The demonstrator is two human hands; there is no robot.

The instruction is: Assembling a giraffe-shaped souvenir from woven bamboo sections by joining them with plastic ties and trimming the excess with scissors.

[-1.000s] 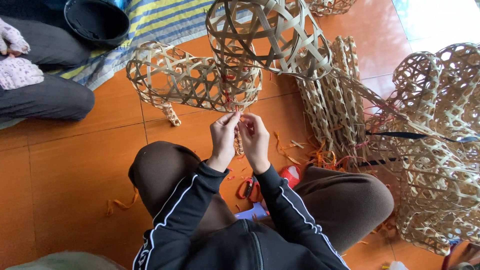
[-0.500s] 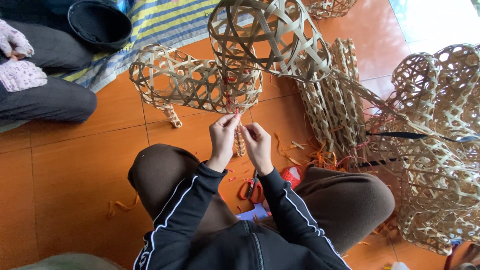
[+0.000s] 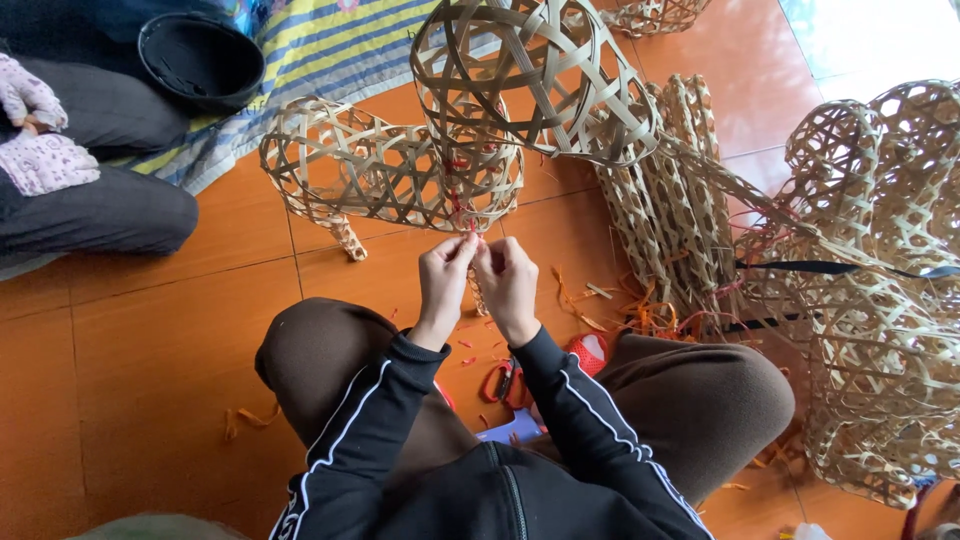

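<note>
We begin with the glossy orange tiled floor (image 3: 130,370), on which we sit cross-legged with woven work all around us. To our right a large heap of pale openwork bamboo baskets (image 3: 880,300) lies stacked and nested, a dark strap across it, and beside it leans a row of flat lattice bamboo panels (image 3: 670,210); these look finished, so much of the weaving seems already done. Close to the camera hangs a round open-weave bamboo dome (image 3: 530,75), empty as far as we can see.

Before us lies the long hexagonal-weave bamboo frame (image 3: 380,175), standing on a short woven leg, hollow and holding nothing. Its near edge carries small red ties, and we judge the binding there to be partly done, with more of the rim left to fasten.

At the upper left a striped blue and yellow mat (image 3: 310,60) bears a shallow black plastic bowl (image 3: 200,60); we cannot tell whether anything is in it. Another person's dark trouser leg (image 3: 90,215) rests nearby.

Our left hand (image 3: 445,275) and right hand (image 3: 508,280) meet at the frame's lower edge, fingertips pinched narrowly together on a thin red strand (image 3: 470,228). Between our knees lie red-handled scissors (image 3: 500,382), and orange scraps (image 3: 640,315) litter the tiles.
</note>
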